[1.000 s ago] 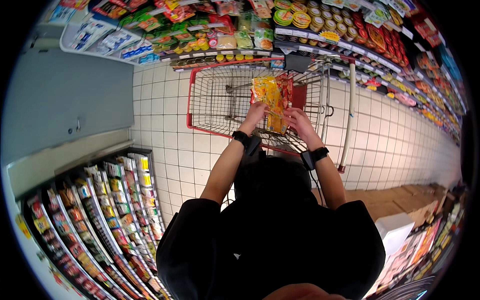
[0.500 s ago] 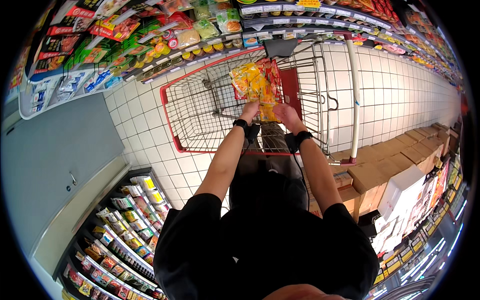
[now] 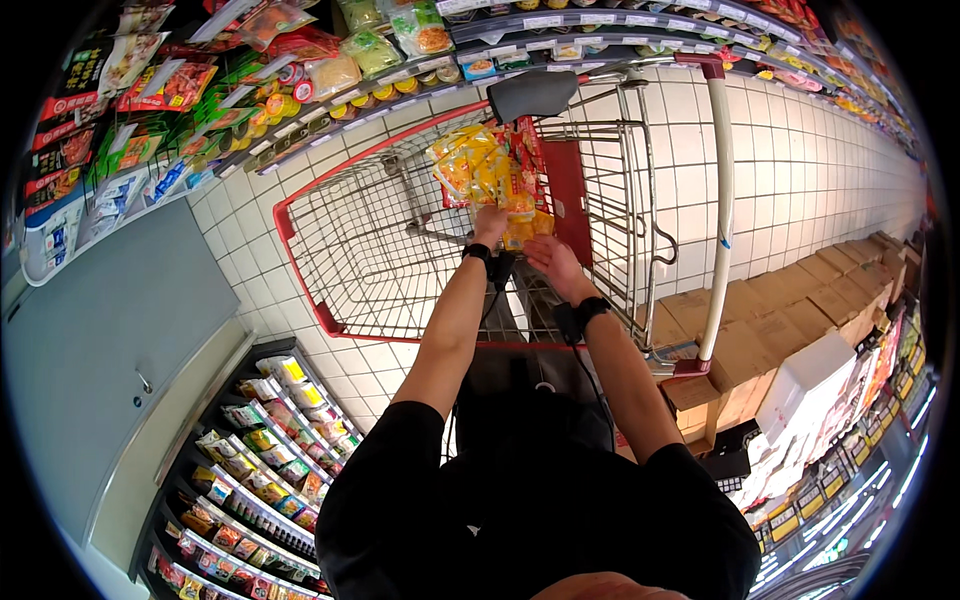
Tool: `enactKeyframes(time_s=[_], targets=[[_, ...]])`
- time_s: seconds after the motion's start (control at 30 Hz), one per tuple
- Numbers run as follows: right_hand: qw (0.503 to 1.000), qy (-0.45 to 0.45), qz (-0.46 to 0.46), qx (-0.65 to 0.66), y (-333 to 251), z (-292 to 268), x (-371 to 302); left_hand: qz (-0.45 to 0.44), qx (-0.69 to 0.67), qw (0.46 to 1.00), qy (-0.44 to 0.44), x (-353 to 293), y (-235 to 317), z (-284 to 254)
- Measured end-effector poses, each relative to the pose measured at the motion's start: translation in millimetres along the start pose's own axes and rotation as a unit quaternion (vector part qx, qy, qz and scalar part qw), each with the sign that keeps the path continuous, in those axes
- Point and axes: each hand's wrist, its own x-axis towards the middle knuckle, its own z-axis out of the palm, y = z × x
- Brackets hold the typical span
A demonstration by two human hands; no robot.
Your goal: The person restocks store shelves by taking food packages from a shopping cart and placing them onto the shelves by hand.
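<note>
A yellow and red snack bag [image 3: 487, 175] hangs over the wire basket of a red shopping cart [image 3: 330, 285]. My left hand [image 3: 489, 225] grips the bag's lower edge. My right hand [image 3: 551, 262] is just below and to the right of the bag, fingers spread, touching or nearly touching its bottom corner. Both wrists wear black bands. The cart's basket looks bare under the bag.
Shelves packed with colourful packets and jars [image 3: 300, 75] run along the top. A lower rack of small packets [image 3: 265, 470] sits at bottom left beside a grey cabinet door [image 3: 110, 350]. Brown cardboard boxes [image 3: 790, 320] line the white tiled floor on the right.
The view has swung, so the cart and shelves have shifted left and nearer. The bag has dropped lower over the basket, and my right hand has slipped down off its side.
</note>
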Motion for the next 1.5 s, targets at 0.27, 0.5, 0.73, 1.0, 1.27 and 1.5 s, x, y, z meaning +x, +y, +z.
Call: enactKeyframes(time_s=[0.27,0.5,0.73,1.0,1.27,1.5], targets=[[0.999,0.028,0.025,0.034,-1,-29,-10,-0.189,-0.087,0.975,0.081,-31,76,7],[1.0,0.005,0.005,0.001,-3,-31,-12,-0.199,-0.083,0.975,0.056,-12,48,17],[0.999,0.044,0.013,0.002,-2,-50,-7,-0.088,-0.055,0.993,0.051,-20,82,9],[0.991,0.082,-0.081,-0.075,10,-48,1,-0.06,-0.403,0.913,0.029,-122,139,-58],[0.994,-0.062,-0.084,0.03,-26,9,-71,0.06,-0.407,0.911,0.021,-248,202,-125],[0.955,-0.117,-0.247,-0.116,-32,31,-172,0.16,-0.357,0.92,0.027,-314,216,-147]])
